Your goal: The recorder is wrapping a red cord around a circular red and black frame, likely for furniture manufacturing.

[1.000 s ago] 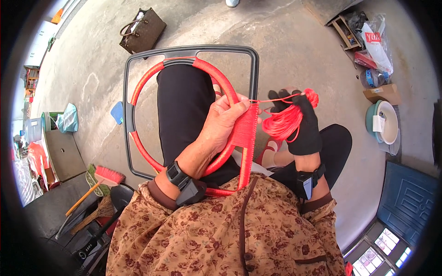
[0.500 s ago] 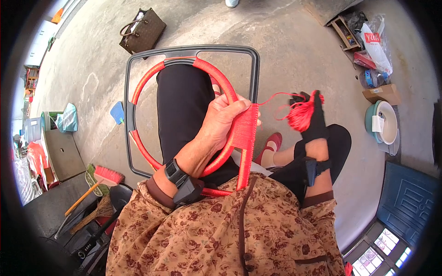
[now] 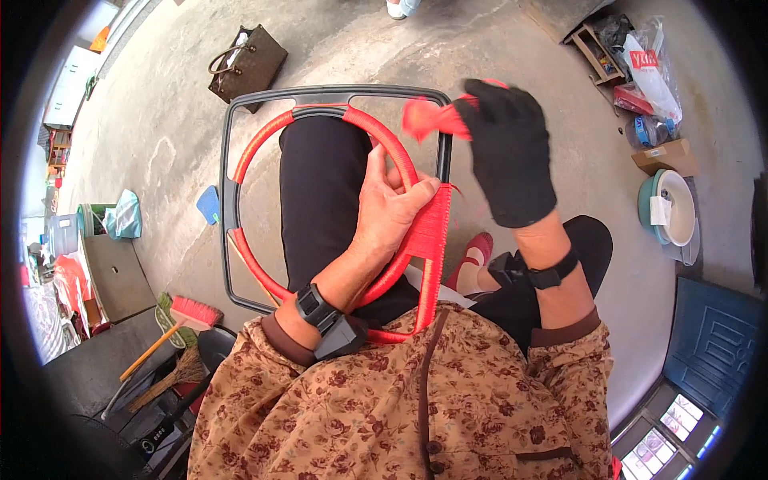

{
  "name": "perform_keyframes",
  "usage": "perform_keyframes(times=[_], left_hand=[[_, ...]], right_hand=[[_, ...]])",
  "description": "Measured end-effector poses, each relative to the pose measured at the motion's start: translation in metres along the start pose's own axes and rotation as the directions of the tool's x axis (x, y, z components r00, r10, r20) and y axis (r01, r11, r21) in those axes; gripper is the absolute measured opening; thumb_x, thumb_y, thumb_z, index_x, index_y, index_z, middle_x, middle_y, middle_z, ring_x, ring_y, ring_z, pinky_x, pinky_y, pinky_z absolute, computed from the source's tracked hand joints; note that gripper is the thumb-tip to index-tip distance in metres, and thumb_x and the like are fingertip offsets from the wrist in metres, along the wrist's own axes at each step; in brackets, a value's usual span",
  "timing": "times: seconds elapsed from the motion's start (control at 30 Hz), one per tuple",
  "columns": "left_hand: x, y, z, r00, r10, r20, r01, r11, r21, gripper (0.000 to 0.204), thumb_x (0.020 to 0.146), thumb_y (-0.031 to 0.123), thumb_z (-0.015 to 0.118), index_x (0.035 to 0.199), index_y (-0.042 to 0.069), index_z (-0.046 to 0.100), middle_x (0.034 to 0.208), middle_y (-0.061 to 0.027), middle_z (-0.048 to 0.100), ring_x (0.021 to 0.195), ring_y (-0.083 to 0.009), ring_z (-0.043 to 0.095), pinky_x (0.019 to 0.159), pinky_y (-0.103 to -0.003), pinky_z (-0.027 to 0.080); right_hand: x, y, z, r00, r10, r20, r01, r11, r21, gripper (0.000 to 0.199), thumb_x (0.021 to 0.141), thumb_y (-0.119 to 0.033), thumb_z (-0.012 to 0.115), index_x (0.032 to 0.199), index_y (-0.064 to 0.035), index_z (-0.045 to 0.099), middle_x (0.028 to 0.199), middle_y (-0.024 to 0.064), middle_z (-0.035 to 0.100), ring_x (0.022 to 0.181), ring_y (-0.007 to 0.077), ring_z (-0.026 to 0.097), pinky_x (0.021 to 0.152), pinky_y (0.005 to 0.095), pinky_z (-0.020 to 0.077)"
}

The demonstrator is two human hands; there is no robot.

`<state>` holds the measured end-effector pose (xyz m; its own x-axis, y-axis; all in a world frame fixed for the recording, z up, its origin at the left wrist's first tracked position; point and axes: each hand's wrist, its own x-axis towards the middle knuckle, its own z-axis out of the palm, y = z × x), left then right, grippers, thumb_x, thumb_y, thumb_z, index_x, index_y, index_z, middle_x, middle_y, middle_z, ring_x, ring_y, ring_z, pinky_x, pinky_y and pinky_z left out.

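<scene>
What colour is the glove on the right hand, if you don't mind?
Black, seen in the head view: the glove covers the right hand.

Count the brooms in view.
2. Both lie at lower left: a pink-bristled broom and a brown straw broom just below it. More may be hidden behind the person.

A bare concrete floor [image 3: 448,48] carries everything here, grey and stained, with curved darker marks running across it. On it at the upper left stands a brown handbag [image 3: 248,64] with 2 handles. A small blue scrap [image 3: 209,205] lies near the left side of the dark frame. At the left edge sits a teal bag [image 3: 124,218] beside a grey box [image 3: 112,276]. A broom with a pink head [image 3: 192,314] lies lower left, next to a straw brush [image 3: 186,372]. At the right, a cardboard box [image 3: 666,156] sits above stacked basins [image 3: 672,210], and a blue panel [image 3: 712,340] lies below them.
</scene>
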<state>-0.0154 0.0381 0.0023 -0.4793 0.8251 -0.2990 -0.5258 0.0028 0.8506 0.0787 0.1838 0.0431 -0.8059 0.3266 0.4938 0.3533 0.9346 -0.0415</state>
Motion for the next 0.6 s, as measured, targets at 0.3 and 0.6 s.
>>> perform_keyframes(times=[0.3,0.6], left_hand=[[0.006,-0.011,-0.019,0.998,-0.056,-0.025,0.055,0.998,-0.039,0.024,0.081,0.006,0.067,0.103,0.001,0.057,0.082,-0.0039,0.064,0.066,-0.0111,0.061,0.061,-0.025,0.052],[0.002,-0.001,-0.015,0.978,-0.174,0.118,0.195,0.958,-0.208,0.018,0.086,0.009,0.064,0.103,0.006,0.06,0.089,-0.0012,0.065,0.077,-0.0088,0.061,0.069,-0.024,0.051]], right_hand=[[-0.005,-0.022,0.005,0.834,0.471,0.286,-0.493,0.404,0.771,0.028,0.085,-0.017,0.058,0.11,-0.0058,0.059,0.114,0.0125,0.062,0.11,0.0206,0.057,0.095,0.0357,0.0445],[-0.052,-0.011,0.027,0.568,0.14,0.811,-0.767,-0.268,0.584,0.037,0.091,-0.026,0.059,0.117,0.0005,0.055,0.108,0.0064,0.062,0.1,0.0135,0.058,0.087,0.0288,0.0475]])
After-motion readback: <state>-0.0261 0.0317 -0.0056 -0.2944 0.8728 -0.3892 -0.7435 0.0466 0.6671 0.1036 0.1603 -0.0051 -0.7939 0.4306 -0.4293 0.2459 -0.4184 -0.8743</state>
